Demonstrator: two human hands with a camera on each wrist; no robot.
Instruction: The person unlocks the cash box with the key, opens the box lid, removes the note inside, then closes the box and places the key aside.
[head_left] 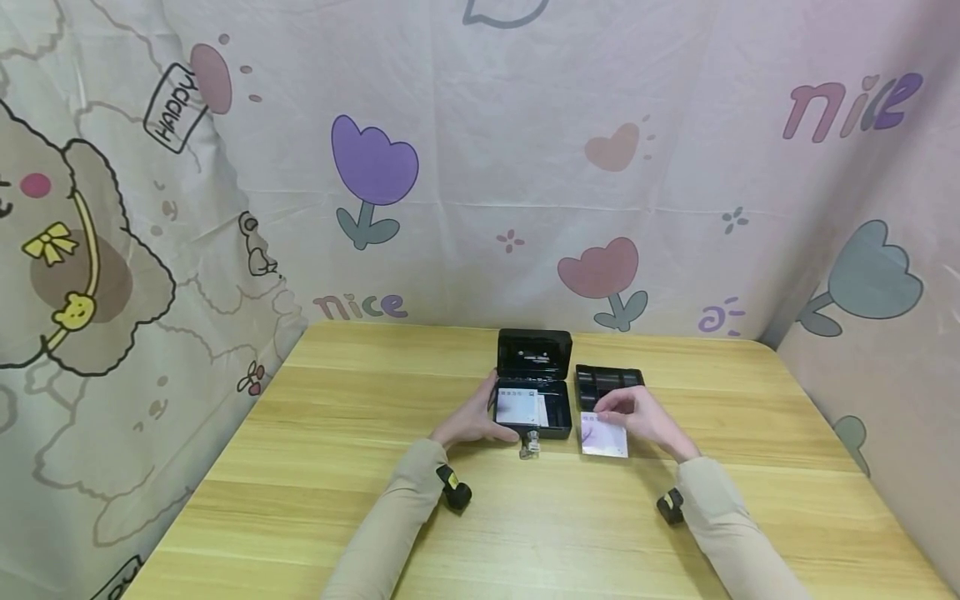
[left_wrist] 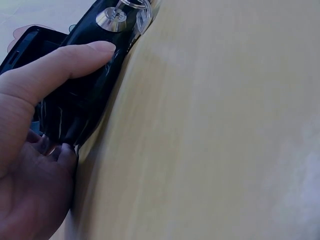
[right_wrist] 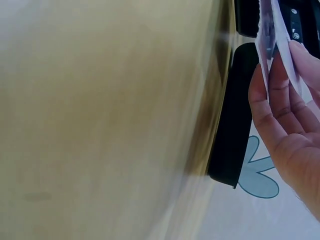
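Observation:
A small black cash box (head_left: 557, 432) stands on the table with its lid (head_left: 534, 340) raised. My left hand (head_left: 474, 419) grips its near left corner, thumb along the front beside the silver lock (left_wrist: 112, 20) and fingers at the side. Keys on a ring (head_left: 529, 448) hang at the lock. Inside the box lies a pale printed paper (head_left: 517, 407) with a white piece beside it. Right of the box, my right hand (head_left: 647, 419) pinches a white and lilac printed paper (head_left: 604, 437) by its upper edge. In the right wrist view this paper shows two spread layers.
Behind my right hand, a black compartment tray (head_left: 609, 375) sits just right of the cash box, partly hidden by the hand. The wooden table (head_left: 360, 467) meets a printed cloth backdrop (head_left: 480, 250) at its back and sides. Black cameras (head_left: 456, 493) are strapped to both wrists.

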